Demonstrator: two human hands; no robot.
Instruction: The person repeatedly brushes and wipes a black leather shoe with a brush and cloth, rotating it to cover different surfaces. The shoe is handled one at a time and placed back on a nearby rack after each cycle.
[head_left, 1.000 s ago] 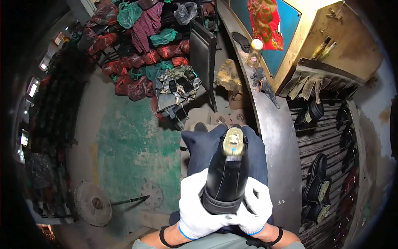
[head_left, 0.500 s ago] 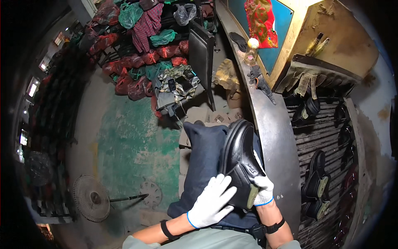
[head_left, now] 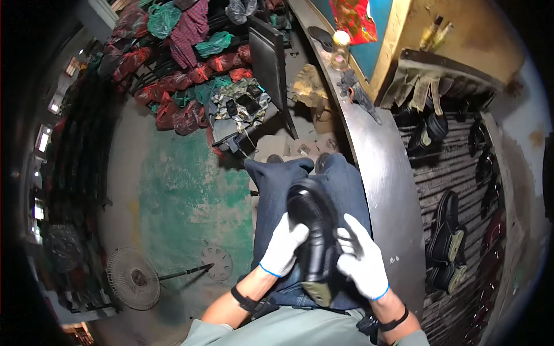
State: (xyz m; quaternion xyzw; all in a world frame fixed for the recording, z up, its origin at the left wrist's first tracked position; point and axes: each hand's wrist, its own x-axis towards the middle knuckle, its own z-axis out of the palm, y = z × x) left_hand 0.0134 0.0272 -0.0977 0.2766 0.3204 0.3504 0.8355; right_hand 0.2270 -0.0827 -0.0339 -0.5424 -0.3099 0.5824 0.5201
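Note:
A black leather shoe (head_left: pixel 314 228), slightly blurred, is held over my lap with its toe pointing away from me and its olive-green heel end toward my body. My left hand (head_left: pixel 281 247), in a white knit glove with a blue cuff, grips the shoe's left side, thumb on top. To the shoe's right, my right hand (head_left: pixel 363 260), gloved the same way, has its fingers apart; whether its fingertips touch the shoe is hard to see. Blue jeans (head_left: pixel 346 184) cover my legs beneath the shoe.
A metal ledge (head_left: pixel 392 213) runs along my right, bearing a jar (head_left: pixel 340 49) and dark gloves (head_left: pixel 359 98). Beyond it a slatted conveyor (head_left: pixel 456 190) carries black shoes (head_left: pixel 447 225). A floor fan (head_left: pixel 135 278) stands left; ahead are a chair (head_left: pixel 268 63) and bagged bundles (head_left: pixel 173 112).
The shoe has turned more upright and shifted left. My left hand now grips its side instead of lying spread at its heel, and my right hand has opened away from it.

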